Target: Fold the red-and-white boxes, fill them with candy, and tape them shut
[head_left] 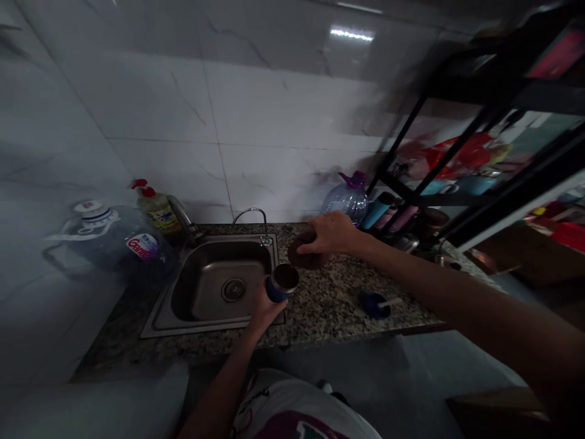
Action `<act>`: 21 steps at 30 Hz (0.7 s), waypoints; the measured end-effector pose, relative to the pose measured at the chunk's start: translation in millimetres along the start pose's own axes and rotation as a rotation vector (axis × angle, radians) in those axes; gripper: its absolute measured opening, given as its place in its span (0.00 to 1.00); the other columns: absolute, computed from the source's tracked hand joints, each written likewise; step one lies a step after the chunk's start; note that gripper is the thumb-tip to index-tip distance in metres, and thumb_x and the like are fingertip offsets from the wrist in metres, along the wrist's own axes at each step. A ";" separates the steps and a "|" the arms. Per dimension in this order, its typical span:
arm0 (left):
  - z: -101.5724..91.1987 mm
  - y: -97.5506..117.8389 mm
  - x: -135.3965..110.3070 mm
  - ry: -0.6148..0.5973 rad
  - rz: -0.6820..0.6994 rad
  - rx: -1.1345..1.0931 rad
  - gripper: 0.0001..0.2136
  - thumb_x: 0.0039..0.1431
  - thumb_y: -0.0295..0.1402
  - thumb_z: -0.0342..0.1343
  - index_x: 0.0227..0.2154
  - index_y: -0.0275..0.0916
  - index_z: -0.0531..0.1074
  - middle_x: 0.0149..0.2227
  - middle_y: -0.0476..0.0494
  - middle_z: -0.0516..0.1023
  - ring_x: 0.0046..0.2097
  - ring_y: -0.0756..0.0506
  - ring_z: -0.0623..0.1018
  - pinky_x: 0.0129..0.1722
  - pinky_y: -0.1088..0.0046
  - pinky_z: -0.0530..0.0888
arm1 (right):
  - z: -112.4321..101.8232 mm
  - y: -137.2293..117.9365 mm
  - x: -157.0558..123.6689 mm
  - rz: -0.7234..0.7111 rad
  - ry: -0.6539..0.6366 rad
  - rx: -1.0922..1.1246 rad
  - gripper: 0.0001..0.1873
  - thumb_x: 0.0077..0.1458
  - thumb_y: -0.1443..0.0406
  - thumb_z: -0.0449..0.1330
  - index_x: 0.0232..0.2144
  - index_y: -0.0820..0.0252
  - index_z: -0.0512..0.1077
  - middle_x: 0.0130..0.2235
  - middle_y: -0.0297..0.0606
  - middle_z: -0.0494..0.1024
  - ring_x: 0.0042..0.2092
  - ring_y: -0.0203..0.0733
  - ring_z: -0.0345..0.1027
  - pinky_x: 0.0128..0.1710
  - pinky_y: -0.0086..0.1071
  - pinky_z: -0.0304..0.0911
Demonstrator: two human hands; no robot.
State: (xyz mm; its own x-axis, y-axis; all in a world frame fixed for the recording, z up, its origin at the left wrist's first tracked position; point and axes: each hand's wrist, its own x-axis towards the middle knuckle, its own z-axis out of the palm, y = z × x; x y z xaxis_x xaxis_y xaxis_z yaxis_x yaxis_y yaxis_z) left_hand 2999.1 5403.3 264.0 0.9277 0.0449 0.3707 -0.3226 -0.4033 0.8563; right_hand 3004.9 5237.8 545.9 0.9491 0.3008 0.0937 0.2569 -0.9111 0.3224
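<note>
Mid-frame, our left hand (264,310) gripped an uncovered blue metal cup (280,288); our right hand (336,231), a round brown object (307,258); pouring unclear.

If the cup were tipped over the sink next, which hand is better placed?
Probably the left hand: it holds the blue cup at the edge of the sink. The right hand is farther off, over the counter, holding a brown object.

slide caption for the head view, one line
Left hand grips a blue metal-rimmed tumbler by the sink; right hand holds a brown rounded object nearby.
</note>
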 end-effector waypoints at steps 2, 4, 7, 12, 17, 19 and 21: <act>1.5 1.0 0.5 0.003 -0.001 0.000 0.31 0.34 0.32 0.67 0.47 0.38 0.66 0.43 0.41 0.75 0.46 0.38 0.75 0.46 0.61 0.71 | 0.3 0.8 -0.8 -0.005 0.000 -0.006 0.37 0.45 0.37 0.54 0.39 0.63 0.75 0.37 0.49 0.80 0.40 0.54 0.73 0.37 0.39 0.62; 2.9 2.1 0.7 0.004 -0.001 -0.001 0.31 0.34 0.32 0.68 0.46 0.38 0.66 0.42 0.41 0.75 0.45 0.38 0.75 0.45 0.61 0.71 | -0.3 1.3 -1.4 -0.017 0.000 -0.016 0.37 0.46 0.37 0.54 0.39 0.63 0.75 0.37 0.49 0.80 0.40 0.54 0.73 0.38 0.39 0.62; 5.2 2.8 0.6 0.005 -0.002 -0.004 0.30 0.34 0.31 0.67 0.45 0.38 0.66 0.42 0.42 0.75 0.45 0.38 0.75 0.45 0.61 0.71 | -1.6 1.1 -2.1 -0.022 -0.003 -0.034 0.37 0.46 0.37 0.55 0.39 0.64 0.75 0.37 0.50 0.80 0.40 0.55 0.73 0.37 0.39 0.62; 11.3 -1.6 2.4 -0.011 -0.005 -0.012 0.33 0.34 0.31 0.67 0.48 0.39 0.65 0.44 0.40 0.74 0.47 0.37 0.75 0.47 0.59 0.71 | -1.1 0.6 -2.3 -0.009 -0.003 -0.046 0.35 0.46 0.38 0.56 0.36 0.63 0.75 0.36 0.49 0.80 0.40 0.55 0.73 0.36 0.38 0.62; 15.9 0.7 4.5 -0.028 -0.018 -0.029 0.33 0.34 0.31 0.67 0.48 0.38 0.64 0.45 0.39 0.74 0.47 0.37 0.75 0.47 0.59 0.71 | -0.4 2.7 -3.8 -0.013 0.005 -0.050 0.35 0.46 0.38 0.55 0.38 0.63 0.74 0.37 0.50 0.80 0.40 0.55 0.73 0.36 0.39 0.62; 16.9 4.7 4.2 -0.044 -0.024 -0.040 0.32 0.34 0.30 0.67 0.48 0.38 0.64 0.44 0.40 0.75 0.46 0.38 0.76 0.46 0.60 0.72 | -1.4 3.9 -5.5 -0.017 0.007 -0.053 0.35 0.46 0.39 0.56 0.38 0.63 0.74 0.37 0.49 0.80 0.40 0.55 0.73 0.36 0.38 0.62; 18.2 8.3 3.4 -0.060 -0.032 -0.049 0.32 0.35 0.30 0.66 0.48 0.39 0.64 0.43 0.42 0.75 0.45 0.39 0.76 0.45 0.61 0.72 | -2.7 5.0 -7.7 -0.022 0.007 -0.056 0.34 0.46 0.39 0.56 0.38 0.63 0.75 0.36 0.49 0.80 0.40 0.55 0.73 0.35 0.38 0.61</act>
State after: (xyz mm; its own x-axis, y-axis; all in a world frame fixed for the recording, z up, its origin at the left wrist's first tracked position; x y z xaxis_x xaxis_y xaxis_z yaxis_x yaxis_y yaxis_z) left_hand 3003.0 5383.5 265.8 0.9467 0.0020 0.3222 -0.3003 -0.3571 0.8845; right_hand 2998.4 5231.7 549.3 0.9420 0.3224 0.0931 0.2665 -0.8873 0.3764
